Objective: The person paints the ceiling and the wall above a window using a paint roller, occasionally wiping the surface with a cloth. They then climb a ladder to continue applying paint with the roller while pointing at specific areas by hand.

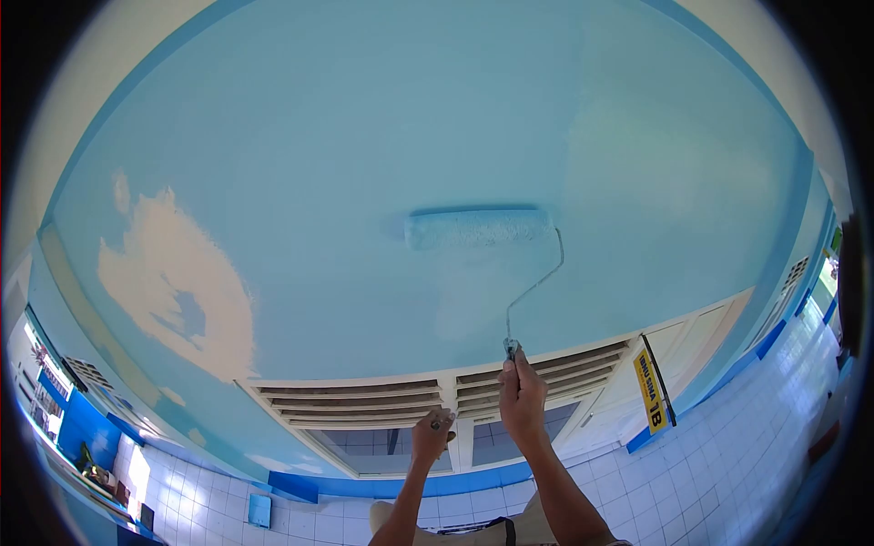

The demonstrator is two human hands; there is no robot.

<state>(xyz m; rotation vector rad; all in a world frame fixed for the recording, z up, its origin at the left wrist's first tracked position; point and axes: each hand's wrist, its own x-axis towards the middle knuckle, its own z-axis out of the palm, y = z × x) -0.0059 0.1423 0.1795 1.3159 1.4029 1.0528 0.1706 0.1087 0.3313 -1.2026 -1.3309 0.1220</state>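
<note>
A paint roller (481, 227) lies against the light blue wall (364, 136), its sleeve level and coated with blue paint. The bent wire frame runs down to a handle in my right hand (523, 400), whose fingers are wrapped round it. Lower and to the left, my left hand (432, 439) is closed in front of the white window frame (462, 437), with a ring on one finger. What its curled fingers hold, if anything, is hidden. A cream unpainted patch (205, 273) shows on the wall at left.
Slatted vents (355, 400) sit above the window panes below the wall. A yellow sign (651, 389) sticks out at right beside a white door (692, 341). Far below is a white tiled floor (655, 487) with a blue box-like object (260, 510).
</note>
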